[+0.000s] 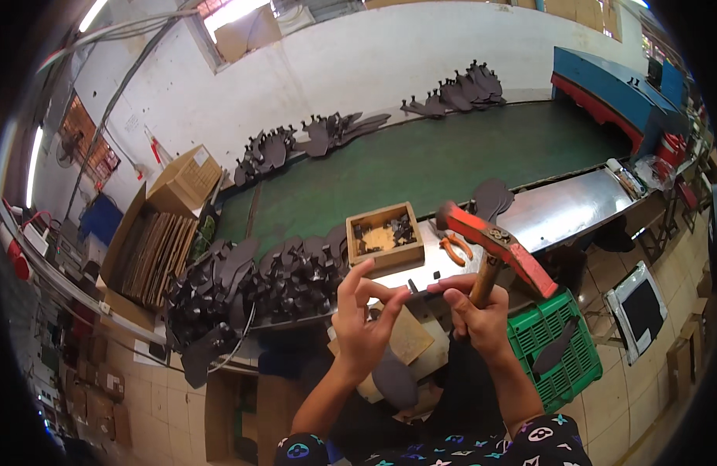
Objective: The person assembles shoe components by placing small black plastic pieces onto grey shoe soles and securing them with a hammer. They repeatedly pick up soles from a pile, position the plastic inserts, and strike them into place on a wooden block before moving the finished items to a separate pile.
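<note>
My right hand [483, 314] is wrapped round the wooden handle of a hammer [494, 241], whose worn red head is tilted up over the metal table edge. Its index finger stretches toward my left hand [366, 311]. There the thumb and index finger pinch a small black piece [412, 286]; its exact kind is too small to make out. Another small black piece [437, 275] lies on the metal strip just beyond. Below my hands are a wooden board [409, 334] and a dark sole-shaped piece [395, 380].
A wooden box [386, 260] of small black parts stands ahead, beside orange-handled pliers [455, 247]. Dark sole-shaped pieces [296, 272] are heaped at left; more line the far edge of the green belt [421, 167]. A green crate [556, 349] stands at right, a cardboard box [125, 256] at left.
</note>
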A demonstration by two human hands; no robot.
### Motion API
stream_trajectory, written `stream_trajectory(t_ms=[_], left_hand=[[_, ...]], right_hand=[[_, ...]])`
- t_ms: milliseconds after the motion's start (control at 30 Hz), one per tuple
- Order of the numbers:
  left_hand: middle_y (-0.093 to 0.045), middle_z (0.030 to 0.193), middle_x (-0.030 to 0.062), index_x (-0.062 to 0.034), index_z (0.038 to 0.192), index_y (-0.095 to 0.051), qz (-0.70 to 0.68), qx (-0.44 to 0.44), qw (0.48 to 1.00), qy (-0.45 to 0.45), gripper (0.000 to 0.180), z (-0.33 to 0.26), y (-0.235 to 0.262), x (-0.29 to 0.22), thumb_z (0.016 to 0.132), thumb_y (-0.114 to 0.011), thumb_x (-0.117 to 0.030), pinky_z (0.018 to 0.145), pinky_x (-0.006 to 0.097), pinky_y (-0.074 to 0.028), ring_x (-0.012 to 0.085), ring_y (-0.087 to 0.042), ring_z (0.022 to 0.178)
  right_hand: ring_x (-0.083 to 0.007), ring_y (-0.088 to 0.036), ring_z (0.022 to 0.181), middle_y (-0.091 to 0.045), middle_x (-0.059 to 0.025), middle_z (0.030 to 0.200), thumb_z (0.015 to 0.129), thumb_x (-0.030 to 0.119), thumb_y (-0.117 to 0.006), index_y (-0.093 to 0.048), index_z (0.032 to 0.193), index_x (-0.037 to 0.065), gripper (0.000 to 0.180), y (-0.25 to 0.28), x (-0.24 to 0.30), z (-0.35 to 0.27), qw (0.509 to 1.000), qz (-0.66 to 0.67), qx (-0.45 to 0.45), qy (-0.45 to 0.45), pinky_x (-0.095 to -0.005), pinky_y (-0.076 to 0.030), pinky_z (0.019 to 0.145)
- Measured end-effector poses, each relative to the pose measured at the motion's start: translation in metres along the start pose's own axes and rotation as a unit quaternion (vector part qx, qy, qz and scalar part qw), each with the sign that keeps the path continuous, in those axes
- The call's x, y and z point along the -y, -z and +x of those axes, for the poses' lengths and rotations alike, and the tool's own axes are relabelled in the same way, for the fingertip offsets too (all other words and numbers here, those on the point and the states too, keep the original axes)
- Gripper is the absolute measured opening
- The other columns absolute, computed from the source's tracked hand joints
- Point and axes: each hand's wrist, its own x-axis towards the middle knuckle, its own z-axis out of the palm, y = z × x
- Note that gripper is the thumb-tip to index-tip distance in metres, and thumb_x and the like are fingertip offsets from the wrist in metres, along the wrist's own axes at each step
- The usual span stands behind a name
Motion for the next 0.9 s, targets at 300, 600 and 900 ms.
stream_trajectory(t_ms=[300, 600, 900], left_hand=[[-0.069, 0.095, 0.0152, 0.0034, 0.128, -0.048, 0.122, 0.009, 0.971, -0.205, 0.058, -0.043, 0.020, 0.001, 0.078, -0.076, 0.013, 0.067, 0.031, -0.058, 0.0255, -0.069, 0.084], [-0.069, 0.104, 0.0153, 0.0012, 0.124, -0.056, 0.009, -0.089, 0.989, 0.113, 0.051, -0.103, 0.034, 0.061, 0.079, -0.079, 0.000, 0.087, 0.039, -0.055, 0.0283, -0.068, 0.097], [-0.070, 0.104, 0.0033, -0.0103, 0.102, -0.070, 0.194, 0.032, 0.967, 0.160, 0.026, -0.103, 0.042, 0.139, 0.077, -0.078, -0.015, 0.104, 0.044, -0.029, 0.0202, -0.063, 0.101]], right_hand=[[-0.0035, -0.055, 0.052, -0.071, -0.0126, 0.104, 0.086, 0.003, -0.074, -0.069, 0.101, -0.002, 0.017, -0.037, 0.005, -0.018, 0.998, -0.004, 0.054, -0.039, -0.0154, -0.039, 0.043], [-0.0018, -0.053, 0.061, -0.067, 0.0002, 0.090, 0.089, 0.008, -0.072, -0.069, 0.106, 0.000, 0.019, -0.048, -0.066, -0.022, 0.979, -0.010, 0.081, -0.187, -0.0175, -0.037, 0.049], [-0.0124, -0.062, 0.082, -0.069, -0.0067, 0.091, 0.088, 0.008, -0.069, -0.068, 0.105, -0.002, 0.020, -0.047, -0.127, 0.028, 0.961, -0.164, 0.194, -0.107, -0.0292, -0.050, 0.077]])
